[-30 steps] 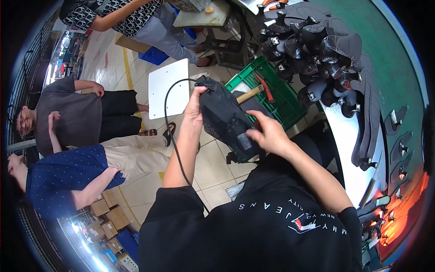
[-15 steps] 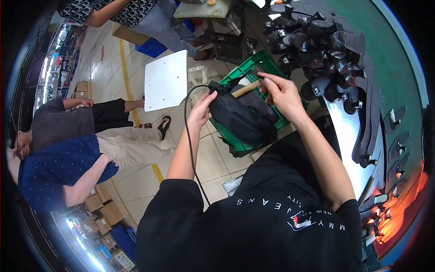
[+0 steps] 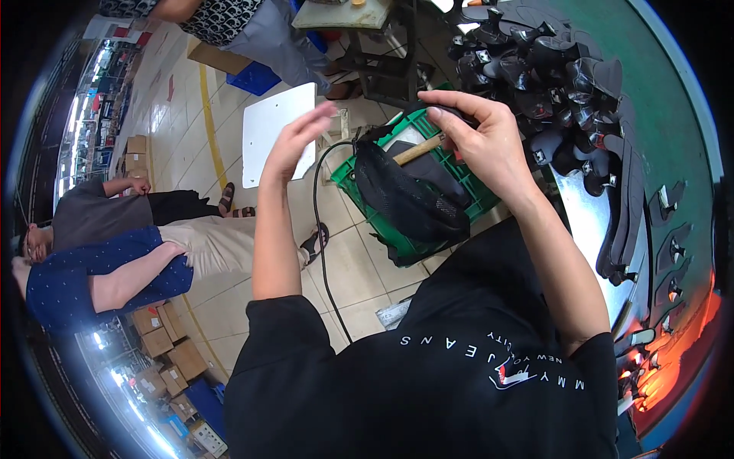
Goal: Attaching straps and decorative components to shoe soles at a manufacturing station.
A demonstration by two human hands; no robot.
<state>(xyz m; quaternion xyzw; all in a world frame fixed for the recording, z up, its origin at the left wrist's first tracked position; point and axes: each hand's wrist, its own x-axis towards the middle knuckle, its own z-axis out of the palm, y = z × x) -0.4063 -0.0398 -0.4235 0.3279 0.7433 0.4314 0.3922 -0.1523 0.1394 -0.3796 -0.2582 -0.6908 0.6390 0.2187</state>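
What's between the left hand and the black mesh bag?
In the head view, the black cable runs between the left hand and the black mesh bag, with tiled floor beyond.

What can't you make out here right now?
All in the head view:
Wooden-handled tool: far end mostly hidden behind the right hand.
Black mesh bag: contents hidden by its own fabric.
Cable: lower end lost behind the black shirt.
Person in a patterned shirt: head cut off by the top edge.
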